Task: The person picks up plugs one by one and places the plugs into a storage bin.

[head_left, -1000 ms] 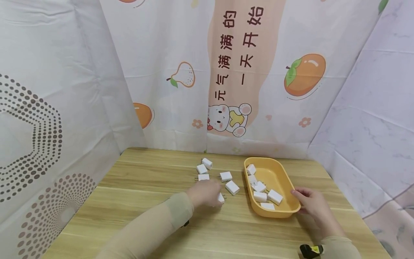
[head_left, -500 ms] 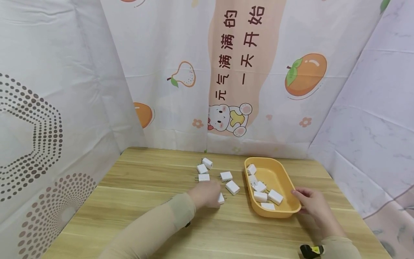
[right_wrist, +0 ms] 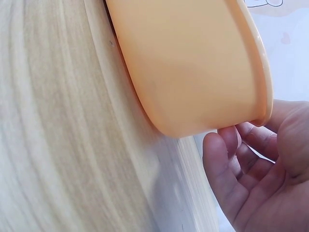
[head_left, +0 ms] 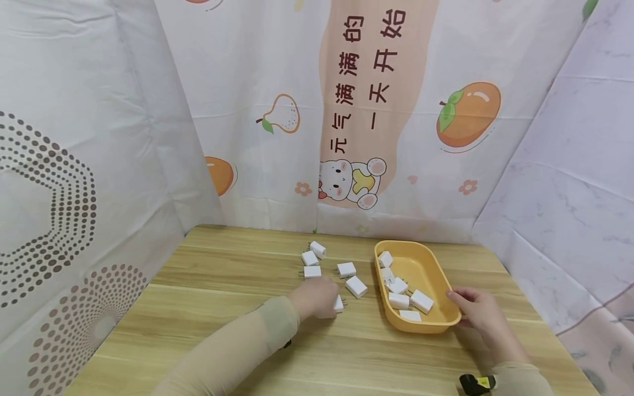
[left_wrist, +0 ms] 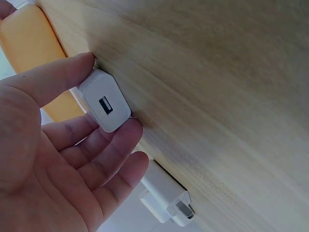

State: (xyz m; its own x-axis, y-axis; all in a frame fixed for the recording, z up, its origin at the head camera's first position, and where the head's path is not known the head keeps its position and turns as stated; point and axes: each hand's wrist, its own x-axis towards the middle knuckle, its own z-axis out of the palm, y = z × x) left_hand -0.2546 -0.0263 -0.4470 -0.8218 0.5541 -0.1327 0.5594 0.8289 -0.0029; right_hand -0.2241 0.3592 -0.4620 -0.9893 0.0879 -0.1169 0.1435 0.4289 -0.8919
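Observation:
My left hand [head_left: 317, 297] pinches a white USB charger [left_wrist: 108, 113] between thumb and fingers, low over the wooden table. In the left wrist view its USB port faces the camera; in the head view its prongs point right and the hand covers most of it. With thumb at the rim, my right hand [head_left: 479, 312] holds the near right corner of a yellow plastic tray [head_left: 416, 269]; its fingers are curled against the outside wall. Inside the tray, along its left and near sides, lie several white chargers [head_left: 421, 301].
Beyond and right of my left hand, several more chargers lie loose on the table [head_left: 223, 275], among them one charger [head_left: 356, 286] near the tray's left side. A printed curtain [head_left: 277, 181] hangs behind the table's far edge.
Almost nothing has moved. My left hand stays at the charger, shifted barely at all, and my right hand keeps its place at the tray's corner.

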